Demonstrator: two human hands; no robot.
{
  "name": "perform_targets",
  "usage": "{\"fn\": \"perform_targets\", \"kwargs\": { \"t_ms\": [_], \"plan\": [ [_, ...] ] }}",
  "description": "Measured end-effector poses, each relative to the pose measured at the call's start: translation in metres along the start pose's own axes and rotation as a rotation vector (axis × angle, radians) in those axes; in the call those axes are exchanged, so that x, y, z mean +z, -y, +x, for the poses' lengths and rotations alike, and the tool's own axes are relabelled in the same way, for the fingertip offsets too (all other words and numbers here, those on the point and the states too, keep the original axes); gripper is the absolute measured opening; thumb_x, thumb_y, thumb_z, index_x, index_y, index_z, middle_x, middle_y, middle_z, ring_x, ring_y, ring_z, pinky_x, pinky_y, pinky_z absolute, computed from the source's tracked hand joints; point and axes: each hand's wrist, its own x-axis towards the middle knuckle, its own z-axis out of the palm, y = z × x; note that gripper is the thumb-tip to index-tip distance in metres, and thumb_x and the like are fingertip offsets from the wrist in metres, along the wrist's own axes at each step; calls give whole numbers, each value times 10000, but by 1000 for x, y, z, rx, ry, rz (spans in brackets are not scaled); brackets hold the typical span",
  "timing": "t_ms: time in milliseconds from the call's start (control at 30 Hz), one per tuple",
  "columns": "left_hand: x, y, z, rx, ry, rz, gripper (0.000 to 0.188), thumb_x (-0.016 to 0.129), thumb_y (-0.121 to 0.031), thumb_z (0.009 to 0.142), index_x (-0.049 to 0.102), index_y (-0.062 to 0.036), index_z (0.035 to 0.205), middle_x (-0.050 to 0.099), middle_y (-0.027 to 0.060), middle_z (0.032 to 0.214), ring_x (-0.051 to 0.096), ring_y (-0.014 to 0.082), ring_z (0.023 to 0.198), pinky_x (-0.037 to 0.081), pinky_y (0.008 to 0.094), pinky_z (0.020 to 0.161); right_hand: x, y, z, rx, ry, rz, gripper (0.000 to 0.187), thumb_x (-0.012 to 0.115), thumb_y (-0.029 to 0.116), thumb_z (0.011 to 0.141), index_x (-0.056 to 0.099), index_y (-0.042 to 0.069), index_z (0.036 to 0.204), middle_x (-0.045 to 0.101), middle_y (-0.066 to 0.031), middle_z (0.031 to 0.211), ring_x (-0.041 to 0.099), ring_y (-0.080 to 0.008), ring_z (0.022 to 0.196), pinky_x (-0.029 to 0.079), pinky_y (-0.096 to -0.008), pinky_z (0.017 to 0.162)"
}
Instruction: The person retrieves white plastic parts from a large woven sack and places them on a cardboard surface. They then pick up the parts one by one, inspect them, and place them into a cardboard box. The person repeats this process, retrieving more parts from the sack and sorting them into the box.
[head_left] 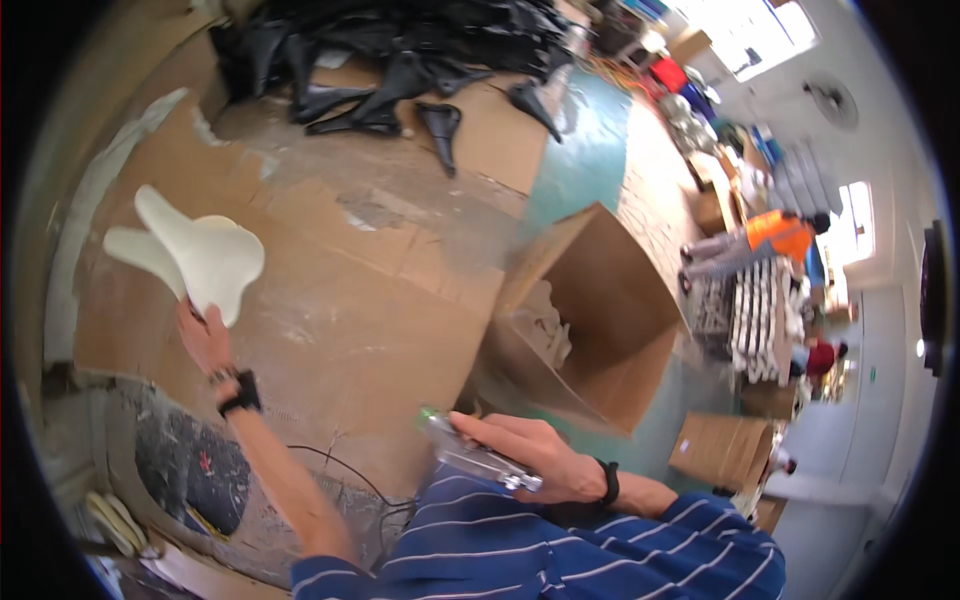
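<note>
The white saddle-shaped shell (195, 255) stands out over the cardboard-covered counter (340, 320), pinched at its lower edge by my left hand (203, 338). That arm stretches away from me toward the upper left, forearm bare, a black band at the wrist; the fingers are closed on the shell's rim, and the piece rises above them with its narrow nose pointing up and left. A second pale shape of the same kind shows just behind it to the left.

My right hand (535, 455) is drawn in close to my chest, above my blue striped sleeve, wrist bent inward with a black band on it. Its fingers are curled around a clear, slim tool with a green tip (478, 455), which lies across the palm pointing left.

Just right of the counter an open cardboard box (600, 320) is tilted on its side, with pale pieces inside. At the far end of the counter lies a heap of black saddle shells (400, 60). A black cable (350, 475) loops over the counter's near edge. Well apart, at the right, a person in an orange vest (775, 235) bends over stacked white racks (765, 320), and another closed cardboard box (725, 450) sits on the floor.
</note>
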Motion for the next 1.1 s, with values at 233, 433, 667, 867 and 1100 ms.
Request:
{"fn": "perform_targets", "kwargs": {
  "t_ms": [233, 433, 667, 867, 1100],
  "plan": [
    [45, -228, -225, 376, 1020, -183, 551, 813, -171, 857, 662, -64, 1377, 724, 196, 1189, 714, 383, 1081, 574, 478, 916, -12, -13, -49, -98, -24, 104, 1013, 796, 12, 722, 378, 24, 1644, 661, -231, 1249, 687, -435, 1067, 588, -470, 873],
    [15, -200, -294, 13, 1084, -441, 637, 804, -403, 862, 672, -47, 1374, 725, 200, 1288, 693, 408, 1160, 551, 493, 981, -36, -32, -96, -172, -126, 63, 998, 790, -20, 737, 376, 0, 1645, 688, -206, 1265, 701, -416, 1015, 595, -463, 834],
    [-28, -112, -351, -201, 1101, 315, 798, 832, -483, 851, 613, -12, 1456, 651, 262, 1423, 601, 418, 1351, 457, 498, 1153, -61, -77, -143, -129, -162, 136, 957, 747, -44, 691, 425, -31, 1592, 682, -242, 1219, 678, -449, 1047, 579, -472, 862],
    [-39, -56, -462, -325, 1040, 249, 836, 879, -503, 800, 632, -29, 1443, 362, 330, 1671, 370, 440, 1554, 337, 509, 1256, -99, -115, -163, -117, -106, 169, 869, 733, -38, 714, 481, -38, 1546, 672, -245, 1233, 669, -448, 1082, 572, -476, 891],
    [-28, -60, -487, -353, 956, 190, 664, 893, -474, 814, 711, -104, 1335, 283, 307, 1718, 275, 437, 1605, 253, 522, 1309, -112, -149, -168, -88, 29, 158, 869, 774, 11, 772, 456, 34, 1580, 668, -215, 1187, 678, -439, 1055, 569, -478, 881]
  ]
}}
